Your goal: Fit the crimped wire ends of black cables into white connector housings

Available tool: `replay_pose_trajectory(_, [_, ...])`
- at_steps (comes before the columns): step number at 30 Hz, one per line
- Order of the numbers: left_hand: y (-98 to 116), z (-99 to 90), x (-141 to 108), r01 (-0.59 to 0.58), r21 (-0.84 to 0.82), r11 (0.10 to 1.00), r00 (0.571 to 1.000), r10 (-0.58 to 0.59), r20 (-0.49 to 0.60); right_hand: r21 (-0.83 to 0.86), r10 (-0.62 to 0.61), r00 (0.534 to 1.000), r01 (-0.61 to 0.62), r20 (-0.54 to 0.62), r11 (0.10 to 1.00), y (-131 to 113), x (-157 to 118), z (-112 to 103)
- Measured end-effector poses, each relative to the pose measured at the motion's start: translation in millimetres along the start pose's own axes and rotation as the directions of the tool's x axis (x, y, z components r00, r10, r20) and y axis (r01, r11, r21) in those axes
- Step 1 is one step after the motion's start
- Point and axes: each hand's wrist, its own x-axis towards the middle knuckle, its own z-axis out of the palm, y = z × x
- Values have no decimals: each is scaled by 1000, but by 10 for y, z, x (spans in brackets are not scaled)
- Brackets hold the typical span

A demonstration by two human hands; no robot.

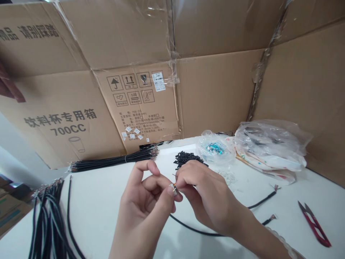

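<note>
Between the thumb and forefinger of my left hand (145, 205) is a small metal connector (174, 189). My right hand (207, 194) is closed in a pinch right beside it, its fingertips on what looks like a thin wire (174, 176) at the connector's edge. The fingers partly hide where wire and connector meet. Below both hands a black cable (192, 229) curves across the white table and passes under my right forearm. Stripped wire ends (272, 217) show to the right of that forearm.
Small black tubes (186, 158) lie piled behind my hands, near a bag with blue-green parts (215, 148) and a larger clear bag (272, 138). Bundled black cables (113, 160) lie back left, more (48, 219) at front left. Red-handled snips (314, 225) rest right. Cardboard (215, 90) stands behind.
</note>
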Motion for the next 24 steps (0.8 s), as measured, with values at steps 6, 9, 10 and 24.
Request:
replay_pose_trajectory(6, [4,-1,23,12,-4,1000,1000,-12,0,40,-86,996,87,-17,995,-9,35,-30])
replay_pose_trajectory(9, [13,18,19,24,-13,1000,1000,-25,-18,-3,-103,994,103,-25,995,-33,53,-51])
replay_pose_trajectory(10, [19,27,17,24,-12,1000,999,-24,-28,-21,-108,994,107,-34,994,-42,56,-56])
replay_pose_trajectory(24, [-36,22,15,-49,79,996,996,54,-65,-263,-13,989,-26,-146,965,-185,9,-38])
